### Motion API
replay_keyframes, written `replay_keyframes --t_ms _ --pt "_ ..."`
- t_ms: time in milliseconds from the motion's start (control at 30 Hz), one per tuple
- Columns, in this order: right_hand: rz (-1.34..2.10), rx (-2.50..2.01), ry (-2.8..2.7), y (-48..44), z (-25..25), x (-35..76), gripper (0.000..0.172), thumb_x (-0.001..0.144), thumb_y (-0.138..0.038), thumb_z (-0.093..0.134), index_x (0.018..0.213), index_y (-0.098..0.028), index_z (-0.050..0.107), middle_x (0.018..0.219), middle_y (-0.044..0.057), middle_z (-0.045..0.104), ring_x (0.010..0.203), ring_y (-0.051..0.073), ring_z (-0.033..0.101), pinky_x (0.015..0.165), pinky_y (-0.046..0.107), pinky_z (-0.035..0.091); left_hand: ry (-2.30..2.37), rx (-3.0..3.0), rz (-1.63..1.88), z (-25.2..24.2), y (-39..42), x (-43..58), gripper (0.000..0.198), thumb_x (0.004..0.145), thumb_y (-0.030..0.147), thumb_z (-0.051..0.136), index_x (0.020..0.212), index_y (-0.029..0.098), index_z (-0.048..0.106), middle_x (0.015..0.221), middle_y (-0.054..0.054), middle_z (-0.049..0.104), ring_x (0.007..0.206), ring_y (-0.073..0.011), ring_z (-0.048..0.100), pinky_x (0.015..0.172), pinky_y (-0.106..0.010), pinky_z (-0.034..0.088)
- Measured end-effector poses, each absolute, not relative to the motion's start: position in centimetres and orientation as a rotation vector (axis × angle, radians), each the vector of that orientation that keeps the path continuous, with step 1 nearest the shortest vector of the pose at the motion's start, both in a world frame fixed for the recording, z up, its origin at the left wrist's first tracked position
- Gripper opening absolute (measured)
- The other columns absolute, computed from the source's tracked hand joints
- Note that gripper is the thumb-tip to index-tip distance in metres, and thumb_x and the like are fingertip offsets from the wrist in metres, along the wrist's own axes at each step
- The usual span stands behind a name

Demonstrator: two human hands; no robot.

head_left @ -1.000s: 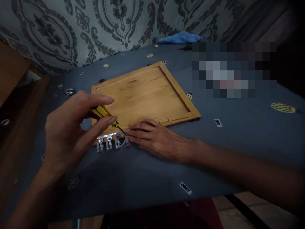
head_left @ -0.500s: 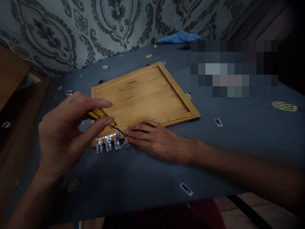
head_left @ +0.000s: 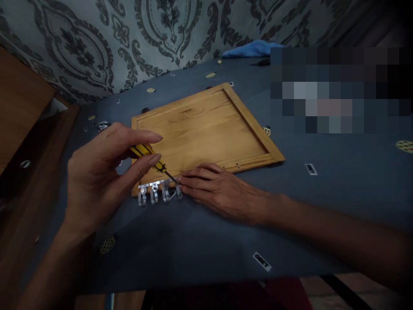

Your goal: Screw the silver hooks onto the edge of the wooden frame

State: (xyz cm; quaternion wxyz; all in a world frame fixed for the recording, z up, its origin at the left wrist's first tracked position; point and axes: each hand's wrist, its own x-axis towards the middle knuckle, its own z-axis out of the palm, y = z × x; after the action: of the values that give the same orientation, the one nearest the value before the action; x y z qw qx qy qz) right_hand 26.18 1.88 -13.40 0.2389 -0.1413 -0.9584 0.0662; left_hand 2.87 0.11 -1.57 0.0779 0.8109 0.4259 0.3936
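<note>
Screwdriver (head_left: 158,165), yellow and black, sits clasped in the left grip (head_left: 97,181), its tip at the metal hook rail (head_left: 154,187) along the near edge of the wooden panel (head_left: 193,129) on the bench (head_left: 209,254). The right grip (head_left: 226,193) lies flat there, fingers extended; whether they pinch anything is hidden. Good turning probably wants an upright shaft, steady pressure and a braced rail.

The left hand (head_left: 100,176) holds a yellow screwdriver (head_left: 159,166), its tip at a strip of metal hooks (head_left: 155,189) on the wooden board (head_left: 193,133); the right hand (head_left: 221,193) rests beside the tip.
</note>
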Motion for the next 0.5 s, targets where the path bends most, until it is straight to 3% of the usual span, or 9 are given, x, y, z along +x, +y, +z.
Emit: replay_keyframes --t_ms 133,367,500 --pt "0.177 -0.371 -2.63 1.88 -13.37 26.17 0.036 0.102 -0.012 0.049 0.136 -0.01 0.06 0.141 0.009 0.064 0.132 0.025 0.056 0.109 0.045 0.045 1.262 2.336 1.204 -1.32 -0.14 3.06 0.031 0.083 0.012 0.077 0.11 0.026 0.075 0.098 0.003 0.073 0.088 -0.0116 0.067 0.077 -0.021 0.056" --pt "0.218 -0.385 -2.649 1.78 -13.22 26.29 0.037 0.104 -0.014 0.046 0.138 -0.013 0.059 0.144 0.008 0.062 0.135 0.024 0.054 0.111 0.046 0.043 1.401 2.431 1.089 -1.36 -0.42 3.37 0.02 0.088 0.022 0.074 0.108 0.023 0.074 0.091 0.002 0.072 0.078 -0.0118 0.065 0.069 -0.024 0.054" --pt "0.216 -0.386 -2.65 1.78 -13.31 26.29 0.036 0.105 -0.014 0.046 0.138 -0.012 0.059 0.145 0.008 0.062 0.135 0.024 0.053 0.112 0.045 0.042 1.365 2.41 1.068 -1.19 -0.45 3.22 0.023 0.088 0.018 0.073 0.109 0.026 0.074 0.098 0.003 0.074 0.087 -0.0141 0.068 0.076 -0.026 0.054"
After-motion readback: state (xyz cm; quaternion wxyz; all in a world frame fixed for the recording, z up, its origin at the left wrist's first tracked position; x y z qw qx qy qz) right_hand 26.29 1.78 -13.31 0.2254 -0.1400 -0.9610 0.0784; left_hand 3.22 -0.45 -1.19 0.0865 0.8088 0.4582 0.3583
